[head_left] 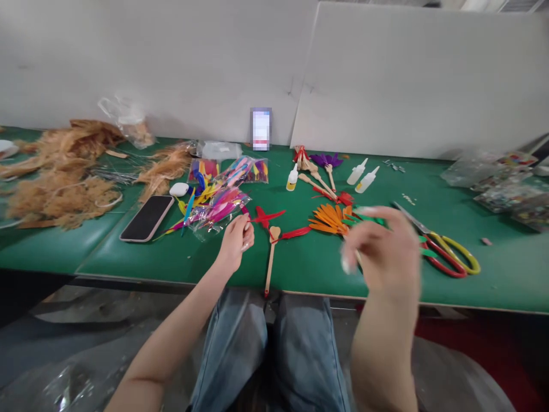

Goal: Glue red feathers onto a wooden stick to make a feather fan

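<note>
My left hand (pixel 235 238) rests on the green table (pixel 171 257) with its fingers pinched on the end of a red feather (pixel 266 217). A wooden stick with a heart-shaped top (pixel 271 257) lies just right of that hand, reaching the table's front edge, and another red feather (pixel 297 232) lies beside it. My right hand (pixel 381 252) hovers above the table near a fan of orange feathers (pixel 328 219). It is blurred by motion, and green feather pieces (pixel 373 220) show near its fingers. I cannot make out whether it holds them.
Scissors with red and yellow handles (pixel 446 252) lie right of my right hand. Bags of coloured feathers (pixel 218 194), a phone (pixel 147 218), small glue bottles (pixel 362 174), finished feather sticks (pixel 319 171) and heaps of tan feathers (pixel 60 177) sit farther back. Clear packets (pixel 506 183) lie far right.
</note>
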Demonstrator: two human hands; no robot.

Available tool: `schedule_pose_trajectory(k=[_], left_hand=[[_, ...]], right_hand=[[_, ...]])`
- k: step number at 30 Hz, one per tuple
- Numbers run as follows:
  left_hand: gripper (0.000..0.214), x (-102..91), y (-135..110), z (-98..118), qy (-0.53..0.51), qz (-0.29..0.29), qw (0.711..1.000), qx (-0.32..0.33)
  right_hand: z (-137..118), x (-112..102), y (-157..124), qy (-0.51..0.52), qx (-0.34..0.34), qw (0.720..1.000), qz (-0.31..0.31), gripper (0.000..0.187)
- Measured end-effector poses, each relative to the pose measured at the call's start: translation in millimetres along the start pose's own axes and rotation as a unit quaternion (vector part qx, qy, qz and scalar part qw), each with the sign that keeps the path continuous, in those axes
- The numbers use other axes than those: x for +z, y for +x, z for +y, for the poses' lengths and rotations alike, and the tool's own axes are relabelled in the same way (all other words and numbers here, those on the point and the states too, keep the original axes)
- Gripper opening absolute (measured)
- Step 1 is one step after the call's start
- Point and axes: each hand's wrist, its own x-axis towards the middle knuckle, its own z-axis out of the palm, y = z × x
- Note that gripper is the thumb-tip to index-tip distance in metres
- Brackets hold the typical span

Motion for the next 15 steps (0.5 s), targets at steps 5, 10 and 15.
schedule_pose_trajectory(k=[5, 10, 15], left_hand=[[0.036, 27.8, 26.6, -1.5, -0.016, -0.080, 0.993, -0.081], [0.034, 38.3, 45.0, -4.3, 0.016, -0.119, 0.984, -0.135], [0.033, 30.6, 48.2, -1.9, 0.001, -0.186, 0.953, -0.241]], right_hand=[[49.5, 33.6, 55.7, -0.147, 0.081, 0.981, -0.102, 0.063], [73.6, 49.2, 79.6, -0.152, 0.072, 0.981, -0.096, 0.037], [87.3, 48.7, 93.9, -0.039, 0.123, 0.990, -0.053, 0.037]])
